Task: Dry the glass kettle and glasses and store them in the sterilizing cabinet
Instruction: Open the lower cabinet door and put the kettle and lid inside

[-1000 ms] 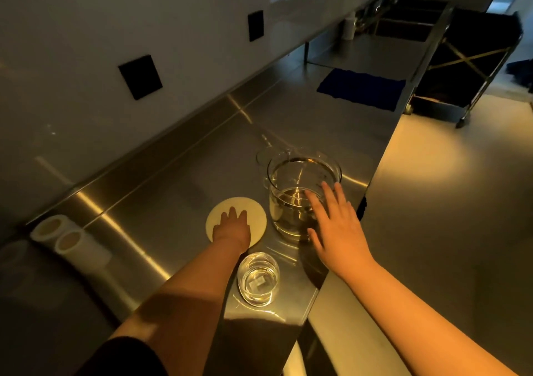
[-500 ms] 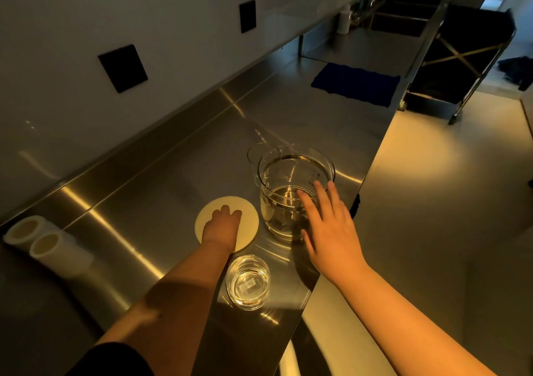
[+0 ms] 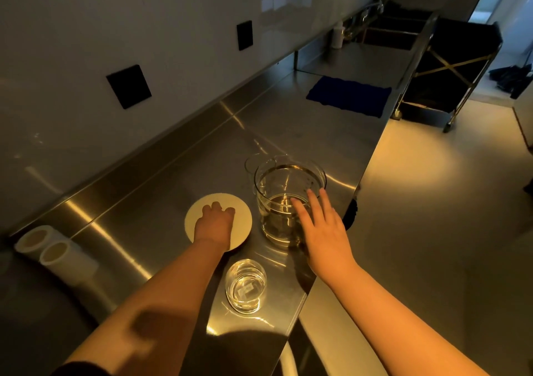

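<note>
A clear glass kettle [image 3: 277, 202] with water in its bottom stands on the steel counter [image 3: 161, 202] near the front edge. My right hand [image 3: 323, 231] is spread open against its near side. A white round lid [image 3: 245, 225] lies flat left of the kettle, and my left hand [image 3: 215, 224] rests on it with fingers curled down over it. A short drinking glass [image 3: 245, 286] stands upright between my forearms. Another glass [image 3: 253, 163] shows partly behind the kettle.
Two white rolls [image 3: 43, 248] lie at the counter's left end. A dark blue cloth [image 3: 349, 95] lies farther along, before a white bottle [image 3: 337, 36] and a sink [image 3: 389, 32]. A black cart [image 3: 450, 67] stands on the floor to the right.
My left fingers went from flat and spread to curled on the lid. My right hand stays against the kettle. The kettle and glasses have not moved.
</note>
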### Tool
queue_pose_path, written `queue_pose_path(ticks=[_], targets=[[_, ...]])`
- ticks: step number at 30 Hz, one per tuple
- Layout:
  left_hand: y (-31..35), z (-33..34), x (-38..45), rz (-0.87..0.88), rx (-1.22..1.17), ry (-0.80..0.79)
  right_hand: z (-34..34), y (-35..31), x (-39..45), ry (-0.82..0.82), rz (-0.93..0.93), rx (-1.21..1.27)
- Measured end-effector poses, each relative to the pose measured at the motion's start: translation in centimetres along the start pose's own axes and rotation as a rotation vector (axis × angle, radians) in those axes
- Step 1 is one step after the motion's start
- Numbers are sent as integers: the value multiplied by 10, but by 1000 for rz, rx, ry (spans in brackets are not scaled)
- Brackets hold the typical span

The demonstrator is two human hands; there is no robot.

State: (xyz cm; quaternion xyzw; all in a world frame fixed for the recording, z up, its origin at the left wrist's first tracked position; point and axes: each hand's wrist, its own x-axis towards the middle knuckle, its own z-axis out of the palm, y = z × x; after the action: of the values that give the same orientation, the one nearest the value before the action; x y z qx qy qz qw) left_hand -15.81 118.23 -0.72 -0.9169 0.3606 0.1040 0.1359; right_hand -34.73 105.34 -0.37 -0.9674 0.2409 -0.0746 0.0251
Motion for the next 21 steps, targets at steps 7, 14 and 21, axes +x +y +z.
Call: queue_pose_path(ticks=[7,14,21], targets=[[-3,-47,-36,-116,63,105,-2,15,-3,41,-106,34],[12,-62,-75,-91,-52,201,-5,15,2,108,-50,142],[16,-54,-101,-62,-151,240,3,15,0,182,-44,186]])
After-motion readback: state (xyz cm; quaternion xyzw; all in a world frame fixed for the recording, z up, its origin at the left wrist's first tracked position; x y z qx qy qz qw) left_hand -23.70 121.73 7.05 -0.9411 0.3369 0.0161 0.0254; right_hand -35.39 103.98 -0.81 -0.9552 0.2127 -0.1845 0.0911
